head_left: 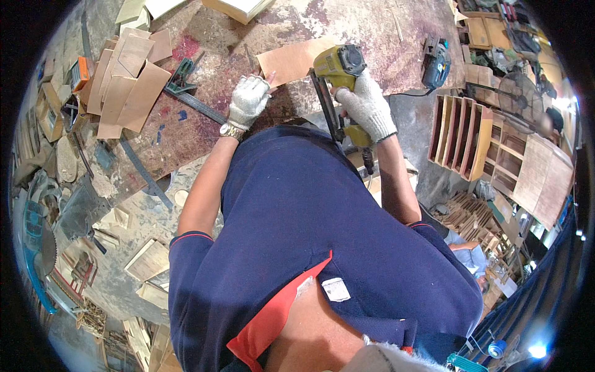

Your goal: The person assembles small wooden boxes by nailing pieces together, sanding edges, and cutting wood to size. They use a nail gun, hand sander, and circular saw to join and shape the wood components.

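- A stained, dust-covered bench [204,133] is seen at 12 o'clock, in a cluttered wood workshop.
- A stack of thin brown panels [127,80] is spread at 10 o'clock on the bench, with a green square [183,77] just beside it.
- A power saw [436,62] is lain at 1 o'clock, and an open wooden rack [462,136] is stood on the floor at 3 o'clock.
- A thin wooden sheet [294,60] is pressed flat by the gloved left hand [249,99], whose fingers are laid on its near corner.
- A yellow nail gun [339,68] is gripped by the gloved right hand [367,102], closed around the handle, at the sheet's 3 o'clock edge.
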### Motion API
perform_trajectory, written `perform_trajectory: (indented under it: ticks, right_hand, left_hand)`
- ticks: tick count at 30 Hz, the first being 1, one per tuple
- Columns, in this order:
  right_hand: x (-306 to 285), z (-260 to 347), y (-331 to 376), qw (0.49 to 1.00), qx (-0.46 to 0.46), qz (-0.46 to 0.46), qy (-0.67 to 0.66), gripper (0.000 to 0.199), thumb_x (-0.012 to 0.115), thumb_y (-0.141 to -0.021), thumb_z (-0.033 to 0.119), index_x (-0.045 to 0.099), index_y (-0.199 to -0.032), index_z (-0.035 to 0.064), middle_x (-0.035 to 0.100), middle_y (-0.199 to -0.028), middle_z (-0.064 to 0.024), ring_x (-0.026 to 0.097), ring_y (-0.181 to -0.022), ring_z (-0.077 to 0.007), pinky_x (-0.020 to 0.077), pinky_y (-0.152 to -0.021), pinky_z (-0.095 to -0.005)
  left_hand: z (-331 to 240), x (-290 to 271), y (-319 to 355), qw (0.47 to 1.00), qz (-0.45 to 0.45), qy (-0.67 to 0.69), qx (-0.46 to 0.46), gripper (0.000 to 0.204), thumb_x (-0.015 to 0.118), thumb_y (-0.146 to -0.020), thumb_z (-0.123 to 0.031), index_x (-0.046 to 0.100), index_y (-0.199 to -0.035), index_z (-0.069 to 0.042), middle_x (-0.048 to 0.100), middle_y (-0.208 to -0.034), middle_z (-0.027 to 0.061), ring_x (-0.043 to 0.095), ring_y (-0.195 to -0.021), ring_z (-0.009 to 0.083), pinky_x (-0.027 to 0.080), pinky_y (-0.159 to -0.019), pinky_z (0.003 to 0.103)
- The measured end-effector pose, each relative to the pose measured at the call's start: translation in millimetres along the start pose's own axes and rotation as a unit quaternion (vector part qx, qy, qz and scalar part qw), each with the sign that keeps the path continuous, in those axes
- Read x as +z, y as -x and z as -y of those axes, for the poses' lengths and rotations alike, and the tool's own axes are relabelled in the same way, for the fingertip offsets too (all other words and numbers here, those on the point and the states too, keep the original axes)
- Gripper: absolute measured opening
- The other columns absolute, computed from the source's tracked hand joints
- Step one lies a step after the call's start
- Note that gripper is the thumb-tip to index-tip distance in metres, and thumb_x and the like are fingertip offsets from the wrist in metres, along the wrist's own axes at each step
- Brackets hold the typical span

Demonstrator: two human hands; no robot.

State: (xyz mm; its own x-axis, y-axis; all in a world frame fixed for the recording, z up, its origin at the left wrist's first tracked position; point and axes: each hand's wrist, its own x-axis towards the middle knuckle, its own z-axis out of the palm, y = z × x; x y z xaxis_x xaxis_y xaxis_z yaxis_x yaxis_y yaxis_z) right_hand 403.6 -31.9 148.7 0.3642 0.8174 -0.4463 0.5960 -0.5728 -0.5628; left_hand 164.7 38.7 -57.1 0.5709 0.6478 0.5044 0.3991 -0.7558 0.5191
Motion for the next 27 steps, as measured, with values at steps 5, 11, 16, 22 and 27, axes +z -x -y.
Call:
perform_trajectory:
  ticks: [5,11,16,22,27]
  right_hand:
    - [-0.3,4.8,0.5,1.000,0.009,0.010,0.018,0.050,0.069,-0.084,0.020,0.051,-0.127,-0.0006,0.072,-0.086,-0.0180,0.072,-0.065,-0.0251,0.0583,-0.067,-0.0405]
    - [2.6,3.9,-0.1,0.999,0.025,0.007,0.042,0.049,0.069,-0.088,0.013,0.052,-0.133,0.0037,0.071,-0.090,-0.0109,0.066,-0.056,-0.0152,0.0541,-0.053,-0.0321]
    - [3.5,4.5,1.7,1.000,0.003,-0.001,0.008,0.048,0.069,-0.088,0.012,0.053,-0.133,0.0043,0.071,-0.091,-0.0109,0.065,-0.056,-0.0149,0.0537,-0.053,-0.0321]
    - [-5.8,2.8,0.2,1.000,0.010,-0.010,-0.018,0.047,0.069,-0.087,0.010,0.054,-0.131,0.0029,0.071,-0.091,-0.0104,0.064,-0.055,-0.0149,0.0528,-0.051,-0.0321]
    - [-29.5,-6.3,-6.5,0.999,0.004,-0.050,-0.002,0.046,0.064,-0.087,0.008,0.054,-0.132,0.0034,0.073,-0.096,-0.0103,0.062,-0.055,-0.0130,0.0536,-0.052,-0.0303]
  left_hand:
    - [-0.9,0.3,2.8,1.000,0.012,-0.003,-0.009,0.057,0.075,-0.085,-0.017,0.063,-0.140,-0.010,0.063,-0.084,0.0096,0.064,-0.086,0.0291,0.050,-0.081,0.042]
    - [-0.5,3.0,3.7,1.000,-0.007,-0.007,-0.005,0.056,0.075,-0.085,-0.017,0.063,-0.140,-0.011,0.064,-0.087,0.0104,0.064,-0.088,0.0296,0.051,-0.083,0.044]
    - [-0.4,2.5,4.2,1.000,0.000,-0.007,-0.003,0.057,0.072,-0.086,-0.015,0.061,-0.142,-0.011,0.065,-0.091,0.0106,0.064,-0.091,0.0301,0.050,-0.086,0.046]
    - [-2.3,0.6,2.8,1.000,0.000,0.009,-0.014,0.056,0.076,-0.086,-0.016,0.063,-0.140,-0.010,0.064,-0.087,0.0109,0.063,-0.086,0.0304,0.050,-0.082,0.044]
    - [-2.9,-1.0,2.7,1.000,0.006,0.010,-0.019,0.061,0.075,-0.083,-0.012,0.061,-0.142,-0.010,0.063,-0.087,0.0105,0.063,-0.088,0.0304,0.050,-0.084,0.043]
